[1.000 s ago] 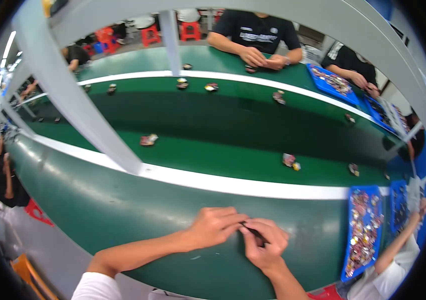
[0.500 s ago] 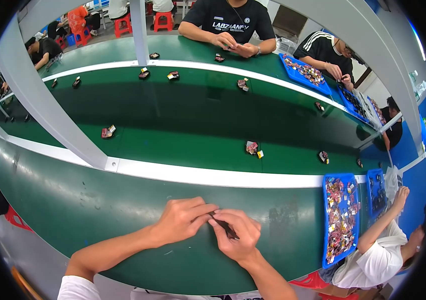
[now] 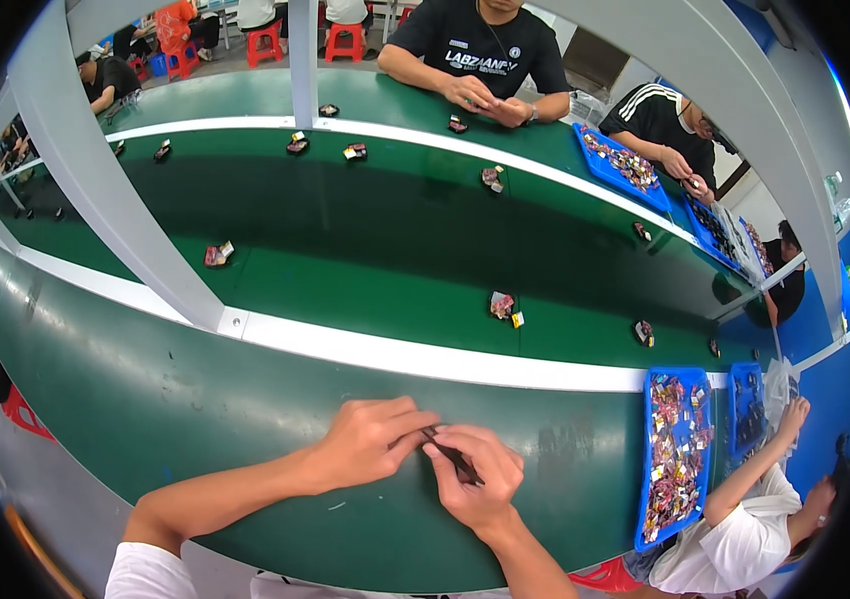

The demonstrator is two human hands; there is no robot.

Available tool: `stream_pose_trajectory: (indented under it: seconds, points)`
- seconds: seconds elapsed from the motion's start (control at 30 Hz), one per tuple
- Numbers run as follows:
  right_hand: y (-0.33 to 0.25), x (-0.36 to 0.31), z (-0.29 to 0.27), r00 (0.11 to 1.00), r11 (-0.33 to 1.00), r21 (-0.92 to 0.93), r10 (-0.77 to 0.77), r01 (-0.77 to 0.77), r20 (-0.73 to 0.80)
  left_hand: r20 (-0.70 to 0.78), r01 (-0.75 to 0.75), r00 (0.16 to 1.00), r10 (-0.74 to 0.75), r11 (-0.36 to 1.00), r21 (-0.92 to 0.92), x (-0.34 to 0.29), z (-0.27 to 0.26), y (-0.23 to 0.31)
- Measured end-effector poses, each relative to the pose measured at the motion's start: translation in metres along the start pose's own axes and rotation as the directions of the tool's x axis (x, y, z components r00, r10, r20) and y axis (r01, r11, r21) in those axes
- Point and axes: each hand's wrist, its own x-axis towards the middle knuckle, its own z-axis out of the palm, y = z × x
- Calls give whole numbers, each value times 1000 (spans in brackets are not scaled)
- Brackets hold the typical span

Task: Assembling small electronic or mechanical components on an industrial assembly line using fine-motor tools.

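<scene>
Over the dark green worktop (image 3: 245, 419), both my hands meet on a small, dark, elongated piece (image 3: 459, 463), whose exact kind I cannot make out. My left hand (image 3: 375, 439) pinches its upper left end between thumb and fingers. Round the rest of it close the fingers of my right hand (image 3: 480, 474), covering much of its surface. The piece is held above the worktop, tilted down to the right.
Right of my hands lies a blue tray (image 3: 641, 519) of small colourful packets; a second blue tray (image 3: 747, 439) holds dark pieces. Beyond a white rail (image 3: 425, 360) runs a green belt (image 3: 375, 290) with scattered dark pieces bearing labels. Co-workers sit opposite and at right.
The whole view has shifted slightly. My hands keep their grip on the dark piece and hardly move.
</scene>
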Motion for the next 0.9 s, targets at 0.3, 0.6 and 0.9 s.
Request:
stream_pose_trajectory:
  seconds: [0.3, 0.6, 0.9]
  points:
    - [3, 1, -12, 996, 995, 10, 94, -94, -7, 28, -5, 1000, 5, 1000, 22, 5, 10, 4]
    - [7, -1, -23, 999, 999, 12, 48, -48, 5, 51, 24, 998, -24, 1000, 0, 12, 15, 14]
    - [9, -1, -27, 999, 998, 37, 50, -49, -3, 50, 35, 998, -36, 999, 25, 13, 19, 17]
